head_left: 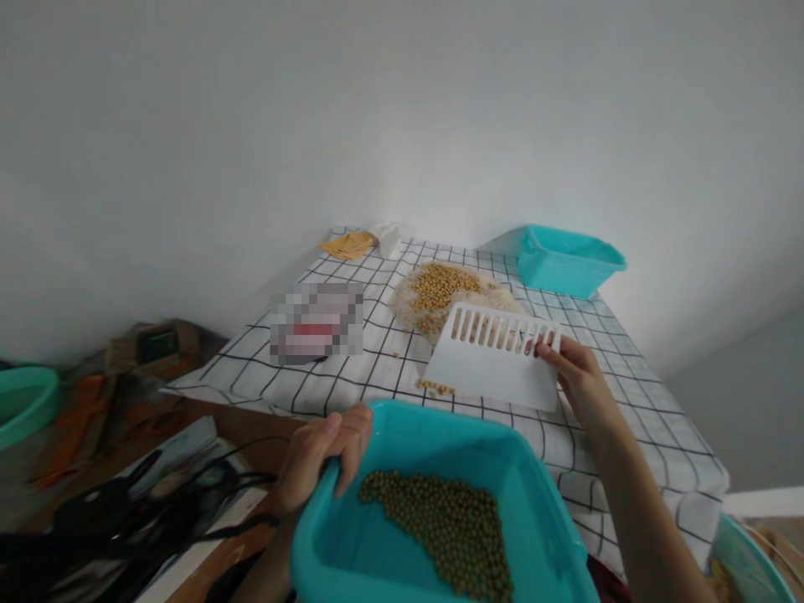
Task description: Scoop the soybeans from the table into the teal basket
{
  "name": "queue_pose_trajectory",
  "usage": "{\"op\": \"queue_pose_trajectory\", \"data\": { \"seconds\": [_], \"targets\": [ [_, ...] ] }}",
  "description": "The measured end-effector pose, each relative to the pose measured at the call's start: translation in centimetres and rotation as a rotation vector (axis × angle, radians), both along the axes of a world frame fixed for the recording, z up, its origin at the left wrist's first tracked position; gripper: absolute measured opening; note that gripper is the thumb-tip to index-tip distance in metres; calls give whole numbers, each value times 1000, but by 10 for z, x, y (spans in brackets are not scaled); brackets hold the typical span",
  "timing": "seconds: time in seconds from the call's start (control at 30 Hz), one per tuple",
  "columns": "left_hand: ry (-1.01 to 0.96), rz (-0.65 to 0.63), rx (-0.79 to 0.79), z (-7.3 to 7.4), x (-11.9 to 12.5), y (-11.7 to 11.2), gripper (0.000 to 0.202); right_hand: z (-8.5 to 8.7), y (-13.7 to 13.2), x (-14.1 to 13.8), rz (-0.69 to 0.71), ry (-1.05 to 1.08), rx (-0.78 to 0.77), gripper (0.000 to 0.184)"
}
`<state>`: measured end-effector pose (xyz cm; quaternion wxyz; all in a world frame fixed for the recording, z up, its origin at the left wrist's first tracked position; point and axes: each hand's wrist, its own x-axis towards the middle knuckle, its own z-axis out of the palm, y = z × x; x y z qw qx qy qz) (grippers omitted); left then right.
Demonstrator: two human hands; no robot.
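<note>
While a far turquoise basin (569, 266) stands at the back right of the checked cloth (377, 377), the head view also shows yellow material (349, 245) at the back left, a pixelated item (317, 324) (can't identify) on the left, and a heap of round tan beans (443, 286) mid-table, partly hidden by the white slotted panel (493, 368). Panel's above the near side of the table, long axis roughly left-right, slots on the far edge, plain edge toward the wearer; loose beans by its left corner. Right hand (569, 368) pinches its right end, grip narrow. Left hand (327, 452) curls over the left rim of the near basin (440, 431), mouth up, darker beans (449, 528) inside.
</note>
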<state>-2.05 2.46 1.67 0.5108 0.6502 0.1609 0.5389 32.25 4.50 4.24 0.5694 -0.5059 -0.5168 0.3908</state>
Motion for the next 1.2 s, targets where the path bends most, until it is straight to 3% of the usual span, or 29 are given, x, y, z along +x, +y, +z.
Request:
{"op": "queue_pose_trajectory", "data": {
  "seconds": [0.37,1.2],
  "targets": [
    [-29,24,-24,-1,1,-2,62,-4,2,3,36,-65,8,20],
    [-17,61,-4,2,4,-3,63,1,-1,0,-40,-7,-15,15]
  ]
}}
